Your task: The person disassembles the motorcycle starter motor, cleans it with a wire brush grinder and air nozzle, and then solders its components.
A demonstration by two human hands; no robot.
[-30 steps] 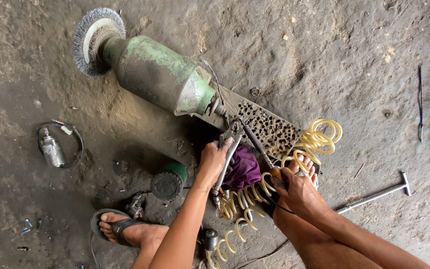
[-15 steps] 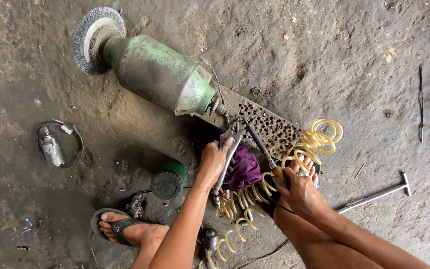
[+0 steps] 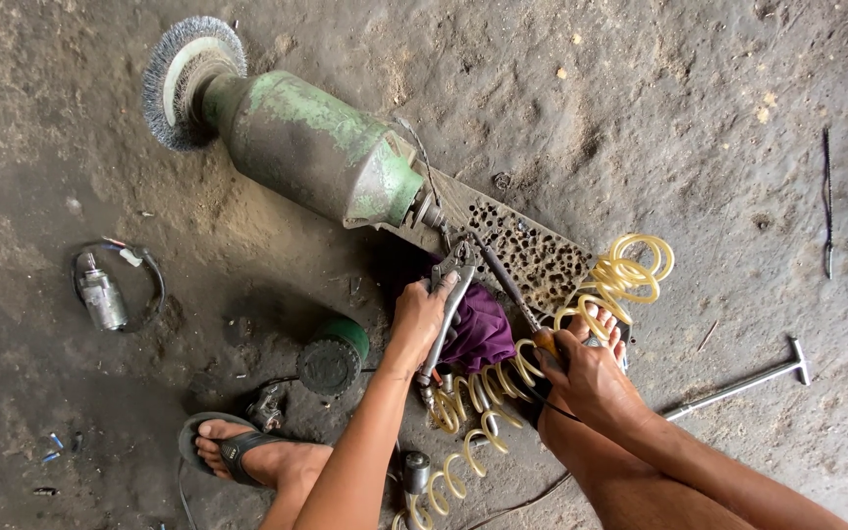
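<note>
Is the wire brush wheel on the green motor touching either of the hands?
No, the wire brush wheel sits at the motor's far end, well apart from the left hand and right hand.

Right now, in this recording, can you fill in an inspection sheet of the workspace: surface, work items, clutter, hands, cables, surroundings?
Surface: bare, dusty, stained ground.
Work items: green motor lying on its side with a wire brush wheel on its end; perforated metal plate at the other end; purple cloth beneath.
Clutter: small green can, T-handle tool, small metal part.
Hands: left hand grips pliers; right hand grips a screwdriver.
Cables: yellow coiled hose; thin dark wire lying apart.
Surroundings: foot in a sandal; nothing else seen.
</note>
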